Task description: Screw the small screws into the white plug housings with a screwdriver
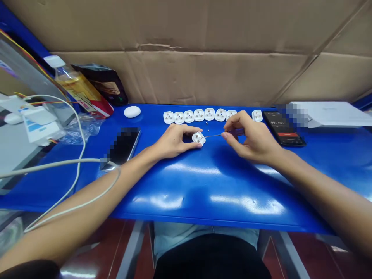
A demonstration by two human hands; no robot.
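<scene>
My left hand (180, 140) pinches a small white plug piece (198, 138) between thumb and fingers, its face with metal contacts turned up. In my right hand (251, 137) is a thin screwdriver (213, 135), its metal shaft pointing left. The shaft's tip meets the right side of the plug piece; whether it sits in a screw is too small to tell. Fingers hide most of the handle. Behind my hands stands a row of similar white plug pieces (188, 116), and one more plug piece (257, 115) lies right of my right hand. Tiny screws (207, 124) lie just behind the held piece.
A phone with a running timer (283, 128) and a white box (334, 112) are at right. To the left are a dark phone (123, 147), a white oval case (132, 112), a drink bottle (80, 91) and a dark pouch (101, 83). A white cable (84, 143) crosses above my left forearm.
</scene>
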